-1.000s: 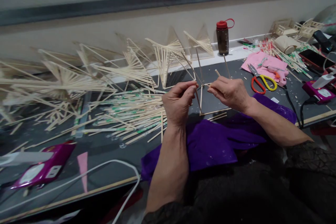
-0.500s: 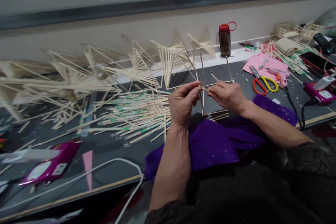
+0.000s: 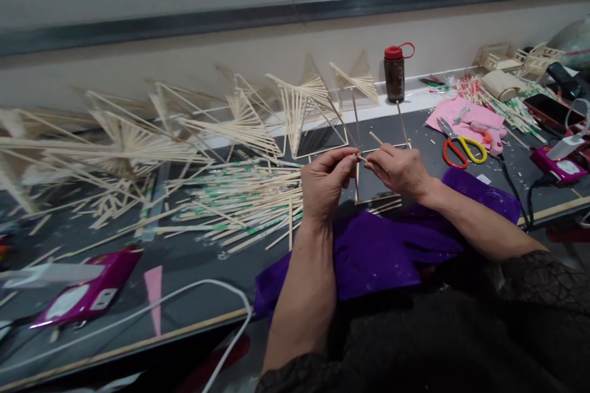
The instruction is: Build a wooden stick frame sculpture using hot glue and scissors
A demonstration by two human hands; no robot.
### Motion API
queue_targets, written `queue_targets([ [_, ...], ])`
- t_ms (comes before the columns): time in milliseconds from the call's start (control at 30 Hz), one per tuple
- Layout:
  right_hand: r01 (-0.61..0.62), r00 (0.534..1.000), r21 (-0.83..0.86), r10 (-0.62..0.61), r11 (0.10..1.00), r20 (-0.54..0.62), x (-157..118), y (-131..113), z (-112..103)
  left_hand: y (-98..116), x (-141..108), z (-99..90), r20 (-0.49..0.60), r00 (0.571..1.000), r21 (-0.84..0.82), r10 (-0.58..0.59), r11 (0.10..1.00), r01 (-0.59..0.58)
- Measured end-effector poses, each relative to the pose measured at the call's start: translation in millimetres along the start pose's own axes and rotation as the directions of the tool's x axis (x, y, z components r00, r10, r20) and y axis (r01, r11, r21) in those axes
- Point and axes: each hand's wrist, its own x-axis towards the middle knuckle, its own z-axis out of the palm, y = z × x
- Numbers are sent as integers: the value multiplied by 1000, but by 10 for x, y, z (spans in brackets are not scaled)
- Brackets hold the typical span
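Note:
My left hand (image 3: 326, 187) is closed, thumb and forefinger pinching at a thin wooden stick. My right hand (image 3: 397, 173) grips a short wooden stick (image 3: 375, 137); its far end sticks up past the knuckles, and the near tip meets my left fingertips. Below and behind both hands stands an open frame of wooden sticks (image 3: 357, 187), with thin uprights (image 3: 402, 124) at its back. My fingers hide the spot where the sticks meet. Left of my left hand lies a pile of loose wooden sticks (image 3: 249, 199), some in green-printed wrappers.
Twisted stick models (image 3: 302, 95) line the wall beside a red-capped bottle (image 3: 394, 77). To the right lie scissors (image 3: 463, 146), a pink cloth (image 3: 454, 109), and a glue gun (image 3: 488, 134). A purple cloth (image 3: 373, 252) lies at the front edge; a white cable (image 3: 203, 282) crosses at left.
My left hand has shifted slightly to the right, closer to my right fingertips. Both hands keep their pinch, and the right hand has hardly moved.

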Motion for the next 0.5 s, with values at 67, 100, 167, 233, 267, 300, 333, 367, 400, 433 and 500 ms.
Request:
queue_targets([
  [67, 2, 1000, -3, -2, 1000, -9, -4, 4, 7, 3, -4, 5, -4, 1000, -1, 4, 1000, -4],
  [100, 2, 1000, -5, -2, 1000, -15, -5, 6, 11, 2, -5, 7, -6, 1000, -1, 6, 1000, -6],
  [167, -4, 1000, -10, 4, 1000, -30, -8, 11, 18, -2, -7, 9, -6, 1000, 2, 5, 1000, -5],
  [233, -7, 999, -20, 6, 1000, -42, -9, 18, 25, -11, -5, 10, -7, 1000, 5, 5, 1000, -5],
  [267, -5, 999, -26, 4, 1000, -45, -9, 22, 27, -15, -4, 11, -7, 1000, 5, 7, 1000, -7],
  [300, -2, 999, -29, 0, 1000, -46, -8, 27, 28, -20, -3, 12, -6, 1000, 5, 11, 1000, -11],
  [333, 2, 999, -32, -4, 999, -45, -8, 32, 27, -23, -2, 13, -3, 1000, 6, 17, 1000, -17],
  [367, 6, 999, -32, -7, 999, -43, -7, 36, 25, -25, -1, 14, 0, 1000, 7, 24, 1000, -24],
  [400, 8, 999, -33, -9, 999, -40, -7, 40, 22, -25, -1, 16, 4, 1000, 10, 29, 1000, -29],
  [433, 8, 999, -32, -9, 999, -38, -7, 42, 17, -22, -1, 18, 7, 999, 14, 31, 999, -31],
  [500, 6, 999, -29, -7, 1000, -33, -6, 42, 5, -12, -3, 23, 8, 1000, 21, 29, 999, -29],
])
